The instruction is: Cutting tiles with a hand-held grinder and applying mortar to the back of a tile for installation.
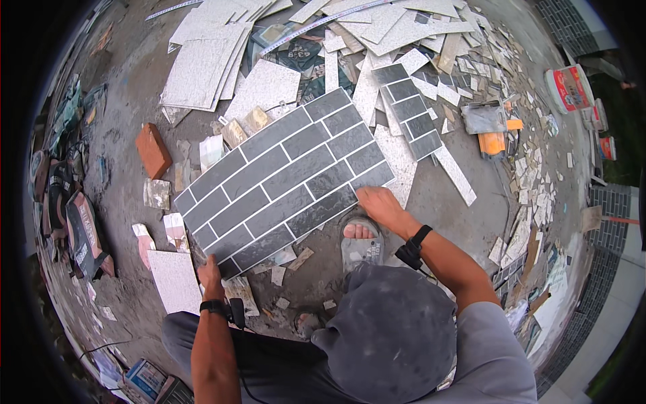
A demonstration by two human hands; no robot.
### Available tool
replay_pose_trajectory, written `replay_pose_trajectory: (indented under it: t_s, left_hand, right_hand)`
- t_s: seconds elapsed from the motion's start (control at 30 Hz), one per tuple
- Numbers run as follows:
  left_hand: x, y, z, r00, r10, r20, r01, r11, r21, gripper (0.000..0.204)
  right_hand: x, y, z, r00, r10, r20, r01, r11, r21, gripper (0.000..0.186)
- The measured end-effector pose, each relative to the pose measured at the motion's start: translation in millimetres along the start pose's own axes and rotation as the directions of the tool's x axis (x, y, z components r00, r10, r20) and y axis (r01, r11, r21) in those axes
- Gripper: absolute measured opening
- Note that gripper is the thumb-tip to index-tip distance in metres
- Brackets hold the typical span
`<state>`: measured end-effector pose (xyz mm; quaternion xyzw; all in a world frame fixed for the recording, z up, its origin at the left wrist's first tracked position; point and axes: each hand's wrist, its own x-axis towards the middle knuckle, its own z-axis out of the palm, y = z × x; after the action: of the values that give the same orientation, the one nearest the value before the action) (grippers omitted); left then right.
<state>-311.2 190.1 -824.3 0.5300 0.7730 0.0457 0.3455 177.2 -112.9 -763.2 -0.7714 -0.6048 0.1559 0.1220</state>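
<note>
A large dark grey tile (pixel 282 175) patterned like brickwork with white joint lines lies at a slant in front of me. My left hand (pixel 210 275) grips its near left corner, the thumb on top. Near its right corner my right hand (pixel 385 207) is closed on the edge, fingers partly hidden. Beyond the right hand is a narrower piece of the same brick-patterned tile (pixel 409 111), lying on pale offcuts. Small broken blocks (pixel 245 126) show along the tile's far edge. Whether the tile rests on something underneath, I cannot tell.
Stacked pale tiles (pixel 202 67) and many shards cover the far ground. A red brick (pixel 153 151) sits to the left, near torn sacks (pixel 87 236). At right are a grey and orange tool (pixel 491 131) and a white-and-red bucket (pixel 569 89). A measuring tape (pixel 323 25) crosses the far pile.
</note>
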Motion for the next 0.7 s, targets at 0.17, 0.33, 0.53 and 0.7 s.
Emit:
replay_pose_trajectory:
  t_s: [0.17, 0.33, 0.53, 0.7]
  left_hand:
    - [16.0, -9.0, -9.5, 1.000, 0.015, 0.005, -0.015, 1.000, 0.006, 0.075]
    - [-2.0, 4.3, -3.6, 0.999, -0.029, 0.044, 0.029, 1.000, -0.001, 0.073]
    - [-1.0, 6.2, -11.0, 1.000, -0.019, 0.023, 0.017, 0.998, 0.066, 0.074]
    - [8.1, 16.7, -10.5, 0.999, -0.014, 0.031, 0.012, 0.996, 0.086, 0.069]
  right_hand:
    - [3.9, -4.3, 1.3, 1.000, -0.021, -0.022, 0.021, 0.999, -0.024, 0.007]
    - [-1.1, -0.5, 2.1, 1.000, -0.012, 0.012, 0.012, 0.997, -0.072, 0.007]
    - [2.4, -4.6, 2.1, 1.000, -0.009, 0.028, 0.012, 0.996, -0.087, 0.007]
    - [1.9, -3.9, 3.8, 0.999, 0.042, -0.001, -0.042, 0.999, -0.026, 0.006]
